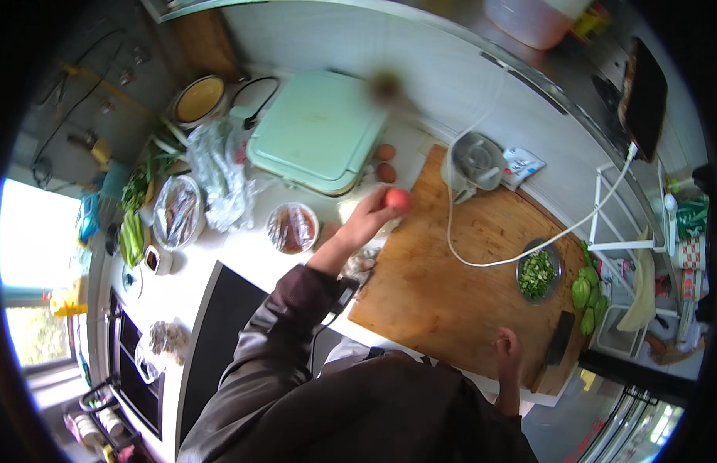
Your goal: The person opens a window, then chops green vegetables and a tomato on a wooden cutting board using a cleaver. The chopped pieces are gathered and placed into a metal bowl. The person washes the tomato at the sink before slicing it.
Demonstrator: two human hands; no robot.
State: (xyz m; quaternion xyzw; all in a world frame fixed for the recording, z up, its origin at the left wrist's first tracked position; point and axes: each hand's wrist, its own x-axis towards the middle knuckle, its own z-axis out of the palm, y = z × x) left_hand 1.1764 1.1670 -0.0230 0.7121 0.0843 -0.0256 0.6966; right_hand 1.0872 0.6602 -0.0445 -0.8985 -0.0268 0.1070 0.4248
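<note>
My left hand (367, 219) reaches forward over the left edge of the wooden board (451, 289) and holds a small round red thing (397, 199), whose kind I cannot tell. Just beyond it, two brown eggs (386, 162) rest beside a mint-green lidded appliance (318, 133). A clear plastic bag (358, 211) lies partly behind the hand. My right hand (508, 347) hovers above the board's near right part, its fingers curled, with nothing visible in them. To its right lies a dark-handled, wide-bladed tool (559, 338). A bowl of chopped greens (537, 274) sits farther back.
A white cable (491, 265) loops over the board from a phone (644, 101). A clear container (474, 159) stands at the back. Film-covered bowls (292, 228), a plastic bag (216, 168) and green vegetables (132, 237) are at left; green chayotes (587, 292) lie at right.
</note>
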